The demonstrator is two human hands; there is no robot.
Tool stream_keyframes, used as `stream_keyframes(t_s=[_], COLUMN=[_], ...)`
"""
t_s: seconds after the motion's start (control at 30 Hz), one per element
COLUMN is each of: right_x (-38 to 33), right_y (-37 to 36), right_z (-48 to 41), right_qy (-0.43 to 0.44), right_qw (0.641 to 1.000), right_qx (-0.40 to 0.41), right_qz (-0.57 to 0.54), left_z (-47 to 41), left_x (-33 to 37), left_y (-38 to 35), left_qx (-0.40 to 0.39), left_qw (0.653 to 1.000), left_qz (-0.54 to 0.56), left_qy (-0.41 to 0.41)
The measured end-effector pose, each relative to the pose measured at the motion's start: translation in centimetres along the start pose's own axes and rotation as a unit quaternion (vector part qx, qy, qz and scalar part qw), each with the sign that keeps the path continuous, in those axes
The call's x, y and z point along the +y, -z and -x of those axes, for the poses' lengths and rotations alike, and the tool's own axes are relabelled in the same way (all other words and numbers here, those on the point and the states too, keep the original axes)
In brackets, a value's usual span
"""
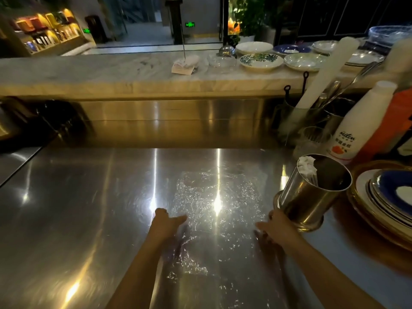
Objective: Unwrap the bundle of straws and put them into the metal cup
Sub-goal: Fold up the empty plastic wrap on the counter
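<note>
A shiny metal cup (310, 197) stands at the right of the steel counter (78, 208), with white paper-wrapped straws (308, 169) leaning inside against its left wall. A sheet of clear plastic wrap (214, 197) lies spread flat on the counter in front of me. My left hand (166, 221) rests on the wrap's left edge, fingers pointing right. My right hand (275, 226) sits at the wrap's right edge, just beside the cup's base, fingers spread low. I cannot tell whether either hand pinches the film.
A stack of blue-and-gold plates (388, 197) stands right of the cup. Behind it are a white bottle (356, 126), a glass (312, 139) and a utensil holder (298, 121). A marble ledge (111, 72) at the back carries plates and bowls.
</note>
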State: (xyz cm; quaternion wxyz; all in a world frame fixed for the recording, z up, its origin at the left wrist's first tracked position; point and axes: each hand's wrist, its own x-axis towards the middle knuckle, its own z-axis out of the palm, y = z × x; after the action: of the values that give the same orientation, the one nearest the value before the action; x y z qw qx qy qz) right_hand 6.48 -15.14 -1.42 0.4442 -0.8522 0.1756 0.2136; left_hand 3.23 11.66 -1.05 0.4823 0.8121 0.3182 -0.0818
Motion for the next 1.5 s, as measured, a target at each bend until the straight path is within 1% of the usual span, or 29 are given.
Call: stream_keyframes(t_s=[0.1,0.17,0.2,0.27,0.33,0.4,0.47,0.57,0.67,0.73,0.83,0.97,1.1,1.17,1.37,1.5], right_x=[0.3,0.4,0.4,0.3,0.2,0.0,-0.2,-0.8,-1.9,-2.5,-2.5,-2.1,-2.3,-2.6,-2.8,-2.6], right_y=[0.1,0.1,-0.1,-0.5,-1.0,-1.0,-0.8,-0.1,1.2,1.9,2.6,2.7,2.7,2.8,3.0,3.2], right_z=[0.1,0.3,0.4,0.5,0.0,-0.3,-0.4,0.3,0.5,0.4,-0.2,-0.7,-0.8,-0.5,0.0,-0.2], right_qy=[0.037,0.047,0.049,0.058,0.051,0.033,0.031,0.063,0.101,0.109,0.106,0.086,0.105,0.113,0.146,0.169], right_qw=[0.995,0.987,0.984,0.984,0.988,0.993,0.998,0.993,0.981,0.971,0.958,0.954,0.956,0.953,0.94,0.928], right_qx=[0.053,0.086,0.099,0.101,0.071,0.019,-0.023,-0.039,-0.054,-0.059,-0.062,-0.101,-0.101,-0.117,-0.134,-0.161], right_qz=[0.074,0.13,0.14,0.137,0.131,0.107,0.041,-0.095,-0.159,-0.203,-0.259,-0.269,-0.253,-0.255,-0.277,-0.291], left_z=[-0.2,-0.2,-0.2,-0.3,-0.5,-0.7,-0.7,-0.7,-0.5,-0.2,0.2,0.5,0.6,0.6,0.6,0.7], left_x=[-0.4,-0.9,-1.1,-1.3,-1.6,-1.7,-1.7,-1.3,-0.5,0.0,0.3,0.7,0.9,0.9,1.0,1.1], left_y=[0.2,0.1,0.0,-0.2,-0.2,-0.2,0.1,1.0,2.4,3.3,3.9,4.2,4.5,4.6,4.7,5.2], left_qx=[-0.022,-0.037,-0.035,-0.029,-0.025,-0.023,-0.027,-0.019,-0.017,-0.048,-0.106,-0.102,-0.128,-0.131,-0.083,-0.088], left_qw=[1.0,0.999,0.998,0.998,0.997,0.997,0.994,0.985,0.973,0.97,0.97,0.97,0.961,0.96,0.96,0.953], left_qz=[0.017,0.028,0.037,0.055,0.06,0.063,0.1,0.169,0.226,0.235,0.211,0.211,0.235,0.235,0.247,0.258], left_qy=[-0.014,-0.021,-0.026,-0.029,-0.032,-0.037,-0.029,-0.029,-0.048,-0.047,-0.05,-0.066,-0.073,-0.074,-0.099,-0.131])
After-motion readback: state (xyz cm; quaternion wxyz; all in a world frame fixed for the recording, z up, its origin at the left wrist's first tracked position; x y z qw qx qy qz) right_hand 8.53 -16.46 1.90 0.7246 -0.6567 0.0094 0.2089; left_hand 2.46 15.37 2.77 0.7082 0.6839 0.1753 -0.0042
